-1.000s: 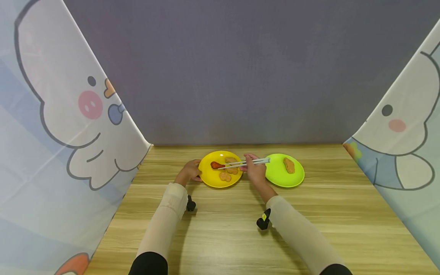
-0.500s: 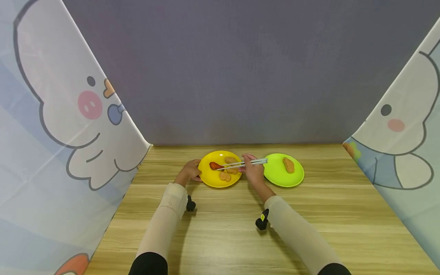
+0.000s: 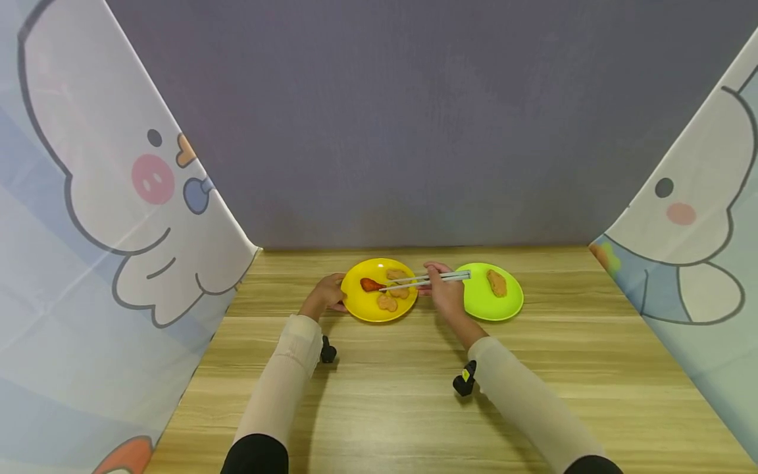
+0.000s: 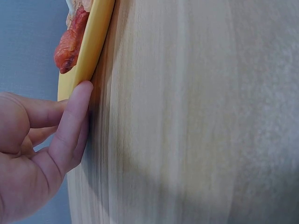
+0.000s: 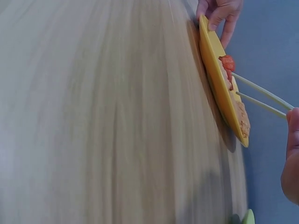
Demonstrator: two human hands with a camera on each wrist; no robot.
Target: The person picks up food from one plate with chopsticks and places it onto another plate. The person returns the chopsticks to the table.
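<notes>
My left hand (image 3: 329,293) grips the left rim of a yellow plate (image 3: 359,307), with thumb and fingers pinching its edge in the left wrist view. On this plate lie a red chicken drumstick (image 3: 370,284) and several golden-brown nuggets (image 3: 387,303). A pair of pale chopsticks (image 3: 438,279) is held in my right hand (image 3: 445,295), just right of the plate. Their tips are slightly apart, reaching over the nuggets to the thin end of the drumstick. In the right wrist view, the chopsticks (image 5: 264,91) point at the drumstick (image 5: 227,63) from the side.
A lime-green plate (image 3: 482,304) with one longer brown fried piece (image 3: 497,283) stands right of the yellow plate, partly behind my right hand. The wooden table (image 3: 391,395) ends at a grey back wall (image 3: 414,131). Cartoon-printed panels (image 3: 177,263) flank both sides.
My right hand has shifted a little to the right with the chopsticks, after a slight move left. The left hand, the plates and the drumstick have stayed in place.
</notes>
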